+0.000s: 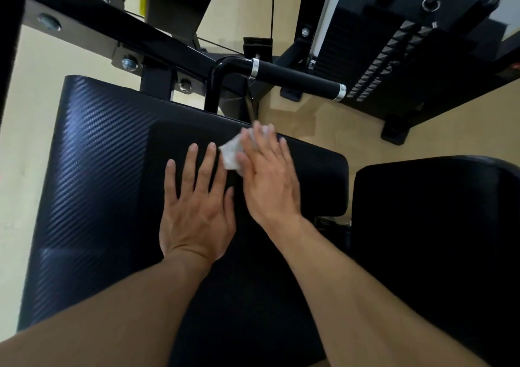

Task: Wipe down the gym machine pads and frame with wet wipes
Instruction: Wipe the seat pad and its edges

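A large black pad with a woven texture fills the middle and left of the view. My left hand lies flat on it, fingers spread, holding nothing. My right hand presses a crumpled white wet wipe onto the pad near its far edge; the wipe sticks out to the left from under the fingers. The black machine frame with bolts runs diagonally above the pad.
A black handle with chrome rings juts right beyond the pad. A second black pad sits at the right. The weight stack stands at the top right. Beige floor shows around the machine.
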The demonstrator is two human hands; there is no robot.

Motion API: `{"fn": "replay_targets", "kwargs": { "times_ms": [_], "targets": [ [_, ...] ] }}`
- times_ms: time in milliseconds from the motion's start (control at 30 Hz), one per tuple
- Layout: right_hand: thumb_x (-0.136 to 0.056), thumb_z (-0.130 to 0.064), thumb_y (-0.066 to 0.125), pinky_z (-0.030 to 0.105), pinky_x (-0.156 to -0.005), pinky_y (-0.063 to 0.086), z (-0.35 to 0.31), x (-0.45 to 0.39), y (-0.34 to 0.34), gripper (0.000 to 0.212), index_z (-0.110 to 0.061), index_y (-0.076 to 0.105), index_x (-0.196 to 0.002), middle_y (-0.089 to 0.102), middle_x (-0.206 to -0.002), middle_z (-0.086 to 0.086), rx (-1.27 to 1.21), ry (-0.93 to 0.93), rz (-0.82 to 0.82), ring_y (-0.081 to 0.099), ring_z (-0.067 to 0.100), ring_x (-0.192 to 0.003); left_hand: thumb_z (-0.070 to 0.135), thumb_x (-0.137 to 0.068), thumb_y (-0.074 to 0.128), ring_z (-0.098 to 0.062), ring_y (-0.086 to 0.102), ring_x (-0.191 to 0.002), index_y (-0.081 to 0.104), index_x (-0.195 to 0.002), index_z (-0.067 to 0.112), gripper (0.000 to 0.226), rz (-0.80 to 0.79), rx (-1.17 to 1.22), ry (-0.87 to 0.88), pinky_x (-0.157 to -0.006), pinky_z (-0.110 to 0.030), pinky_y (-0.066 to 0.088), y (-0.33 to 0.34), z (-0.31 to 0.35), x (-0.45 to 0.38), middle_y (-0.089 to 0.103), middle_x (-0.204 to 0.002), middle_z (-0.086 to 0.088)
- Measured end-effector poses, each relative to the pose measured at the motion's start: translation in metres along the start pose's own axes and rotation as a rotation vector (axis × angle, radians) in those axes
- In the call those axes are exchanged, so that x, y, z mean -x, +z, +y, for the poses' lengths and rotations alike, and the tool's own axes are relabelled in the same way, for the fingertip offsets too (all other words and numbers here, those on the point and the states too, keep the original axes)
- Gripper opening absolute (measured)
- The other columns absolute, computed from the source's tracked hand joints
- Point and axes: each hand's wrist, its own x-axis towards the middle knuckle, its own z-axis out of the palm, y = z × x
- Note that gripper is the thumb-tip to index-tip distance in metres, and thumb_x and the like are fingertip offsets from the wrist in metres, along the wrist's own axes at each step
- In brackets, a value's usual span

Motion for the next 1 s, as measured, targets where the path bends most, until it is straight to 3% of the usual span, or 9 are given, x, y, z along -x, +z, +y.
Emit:
{"fn": "replay_targets", "kwargs": {
  "times_ms": [100, 200, 300, 433, 567, 667, 733, 867, 1000],
  "targets": [
    [-0.101, -0.018, 0.050, 0.047, -0.128, 0.012, 0.027, 0.046, -0.010, 0.061, -0.023, 0.031, -0.158, 0.009, -0.171, 0.008, 0.223, 0.424, 0.107, 0.001, 0.027, -0.158, 0.039, -0.102, 0.026, -0.029, 0.007, -0.155, 0.024, -0.156, 0.012, 0.061, 0.001, 0.006, -0.012, -0.124, -0.055, 0.007, -0.001, 0.001, -0.001, 0.017, -0.167, -0.009],
    [-0.103, -0.011, 0.050, 0.038, -0.124, 0.020, 0.039, 0.067, -0.014, 0.063, -0.021, 0.027, -0.160, 0.009, -0.171, 0.003, 0.128, 0.662, 0.130, 0.009, 0.021, -0.156, 0.039, -0.101, 0.027, -0.030, 0.007, -0.155, 0.025, -0.156, 0.013, 0.061, -0.006, 0.009, -0.007, -0.124, -0.055, 0.007, -0.001, 0.001, -0.002, 0.017, -0.167, -0.009],
    [-0.109, -0.014, 0.035, 0.040, -0.129, 0.014, 0.017, 0.038, -0.005, 0.052, -0.011, 0.022, -0.159, 0.015, -0.170, 0.005, -0.058, 0.466, 0.182, 0.007, 0.017, -0.157, 0.039, -0.101, 0.027, -0.030, 0.007, -0.155, 0.026, -0.156, 0.012, 0.061, -0.004, 0.010, -0.007, -0.124, -0.056, 0.008, -0.001, 0.001, -0.001, 0.018, -0.167, -0.010],
    [-0.109, -0.033, 0.013, 0.040, -0.129, 0.004, 0.000, 0.047, 0.018, 0.054, -0.014, 0.005, -0.160, -0.001, -0.169, 0.005, 0.081, 0.018, 0.036, -0.006, 0.016, -0.158, 0.038, -0.102, 0.026, -0.030, 0.007, -0.155, 0.025, -0.156, 0.011, 0.060, -0.003, 0.014, -0.002, -0.124, -0.055, 0.007, -0.002, 0.001, -0.001, 0.016, -0.167, -0.010],
    [-0.106, -0.041, 0.001, 0.040, -0.129, -0.003, 0.037, 0.090, 0.012, 0.058, -0.016, -0.011, -0.157, -0.011, -0.170, 0.005, 0.112, 0.520, 0.037, -0.016, 0.014, -0.156, 0.037, -0.101, 0.029, -0.030, 0.008, -0.155, 0.027, -0.155, 0.011, 0.061, -0.008, 0.021, -0.009, -0.124, -0.056, 0.008, -0.003, 0.001, -0.001, 0.018, -0.166, -0.010],
    [-0.110, -0.037, 0.014, 0.031, -0.126, -0.013, 0.050, 0.040, 0.000, 0.061, -0.010, -0.013, -0.157, -0.016, -0.169, 0.008, -0.026, 0.741, 0.092, -0.020, 0.015, -0.155, 0.037, -0.100, 0.030, -0.031, 0.009, -0.155, 0.028, -0.155, 0.011, 0.062, -0.006, 0.014, -0.005, -0.123, -0.057, 0.008, -0.003, 0.001, -0.001, 0.019, -0.166, -0.011],
    [-0.111, -0.034, 0.018, 0.032, -0.126, -0.012, 0.040, -0.002, -0.005, 0.060, -0.009, -0.006, -0.160, -0.012, -0.170, 0.009, -0.031, 0.711, 0.148, -0.016, 0.018, -0.156, 0.037, -0.100, 0.031, -0.031, 0.009, -0.155, 0.029, -0.155, 0.010, 0.062, 0.003, 0.014, -0.005, -0.123, -0.056, 0.008, -0.002, 0.001, -0.001, 0.019, -0.166, -0.011],
    [-0.107, -0.038, 0.008, 0.034, -0.127, -0.010, -0.001, 0.039, 0.016, 0.060, -0.015, -0.005, -0.161, -0.011, -0.169, 0.002, 0.035, 0.240, 0.075, -0.018, 0.012, -0.156, 0.037, -0.100, 0.030, -0.030, 0.009, -0.155, 0.030, -0.155, 0.011, 0.061, 0.008, 0.022, -0.017, -0.123, -0.056, 0.008, 0.000, 0.002, -0.002, 0.019, -0.166, -0.010],
    [-0.107, -0.039, 0.007, 0.031, -0.126, -0.014, 0.035, 0.076, 0.011, 0.058, -0.017, -0.011, -0.157, -0.012, -0.170, 0.003, 0.040, 0.561, 0.090, -0.020, 0.010, -0.154, 0.037, -0.100, 0.030, -0.030, 0.010, -0.155, 0.032, -0.155, 0.011, 0.061, 0.011, 0.026, -0.020, -0.123, -0.057, 0.010, -0.002, 0.002, 0.000, 0.021, -0.166, -0.009]
  ]
}}
